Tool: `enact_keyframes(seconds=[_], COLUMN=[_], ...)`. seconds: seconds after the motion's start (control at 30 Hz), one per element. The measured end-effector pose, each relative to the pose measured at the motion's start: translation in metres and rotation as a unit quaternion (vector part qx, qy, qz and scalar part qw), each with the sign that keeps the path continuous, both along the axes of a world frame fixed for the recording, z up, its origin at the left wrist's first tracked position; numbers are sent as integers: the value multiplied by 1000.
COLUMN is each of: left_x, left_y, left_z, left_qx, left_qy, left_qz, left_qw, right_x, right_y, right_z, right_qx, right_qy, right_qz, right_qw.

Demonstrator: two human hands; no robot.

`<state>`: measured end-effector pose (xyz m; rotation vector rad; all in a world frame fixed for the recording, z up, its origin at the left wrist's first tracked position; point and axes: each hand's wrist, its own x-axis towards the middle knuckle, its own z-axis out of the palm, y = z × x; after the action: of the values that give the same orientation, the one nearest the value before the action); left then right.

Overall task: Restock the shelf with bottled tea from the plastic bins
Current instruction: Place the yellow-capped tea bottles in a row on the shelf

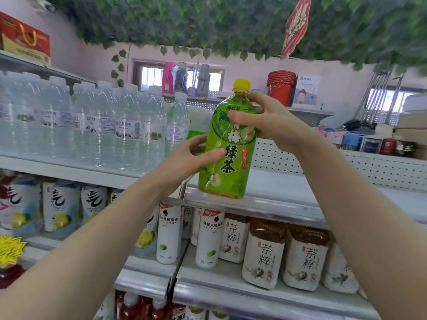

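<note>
- The bottle (227,144), green tea with a yellow cap, is upright with its base at the very front lip of the upper shelf (288,192), just right of the shelf join.
- The left hand (184,162) has its grip curled round the lower body, thumb across the label. The right hand (265,121) has its grip round the shoulder, thumb on the front.
- Risk: the base seems to overhang the edge slightly. If either grip lets go now, the bottle could tip forward and fall onto the tea bottles (286,255) on the shelf below.
- Risk: the wrap looks glossy, so a loose grip could slip as the bottle is pushed back.
- To the left, water bottles (104,125) crowd the neighbouring shelf; a sideways shove could knock the nearest one.
- Behind the bottle the shelf is bare up to a pegboard (346,165), so nothing seems to block a push straight back.
- No plastic bins are in view.
</note>
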<state>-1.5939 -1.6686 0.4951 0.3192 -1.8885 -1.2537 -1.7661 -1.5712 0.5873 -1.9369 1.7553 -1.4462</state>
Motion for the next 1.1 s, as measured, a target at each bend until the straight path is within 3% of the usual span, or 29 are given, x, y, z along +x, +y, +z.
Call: enact_keyframes(seconds=[0.27,0.47,0.73,0.9,1.1], left_x=[-13,-28,-33,-29,-15], left_y=[-41,-52,-59,-56,-44], left_z=[-21,-28,-38,-37,-37], left_qx=[-135,-195,-223,-252,-296], left_qy=[-126,-192,-205,-223,-220], left_qz=[135,174,194,198,212], left_qw=[974,946,933,921,905], right_x=[-19,-25,-23,-13,-5], right_y=[-45,-64,-67,-65,-50], right_z=[2,-17,-22,-32,-47], right_qx=[-35,-47,-47,-20,-31], right_qy=[2,22,143,251,310], right_qz=[-73,-64,-126,-203,-272], right_qw=[997,997,981,946,910])
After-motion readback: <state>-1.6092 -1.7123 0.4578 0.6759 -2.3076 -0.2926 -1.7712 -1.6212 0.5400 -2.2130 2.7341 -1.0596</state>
